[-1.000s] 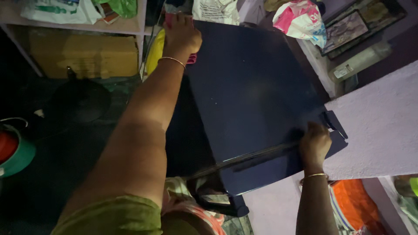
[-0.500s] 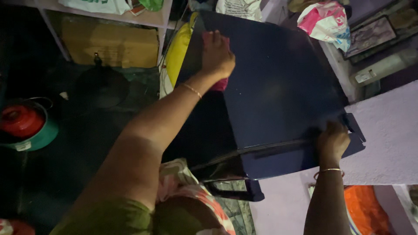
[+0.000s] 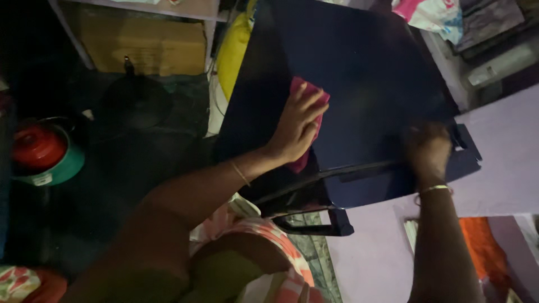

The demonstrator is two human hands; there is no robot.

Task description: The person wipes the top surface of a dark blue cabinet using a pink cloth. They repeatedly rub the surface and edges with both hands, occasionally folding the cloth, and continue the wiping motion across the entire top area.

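Left hand (image 3: 296, 124) lies palm down on a pink cloth (image 3: 310, 112), fingers spread and pressing it flat against the dark blue panel (image 3: 359, 73). Part of the cloth shows above the fingertips and part trails below the wrist, over the panel's lower left edge. A thin bangle sits on that wrist.

Right hand (image 3: 428, 150) is blurred; it is clenched on the panel's lower right edge, near a small tab that juts from the corner. A bangle circles this wrist too.

The panel is broad, flat and glossy, held tilted in front of the person, with 1 corner high near the top of the view and a dark bar running along its underside. A short dark foot sticks out below its lower edge, above the person's patterned lap.

Left of the panel stands a yellow container (image 3: 233, 47), partly hidden by it. Further left, a cardboard box (image 3: 143, 39) sits under a shelf, and a dark round pan with a knob lies on the floor in front of it. At the far left edge is a green pot with a red lid (image 3: 42, 154). To the right, a pale purple wall (image 3: 499, 168) runs beside the panel, with an orange cloth (image 3: 483, 247) low by the right arm.
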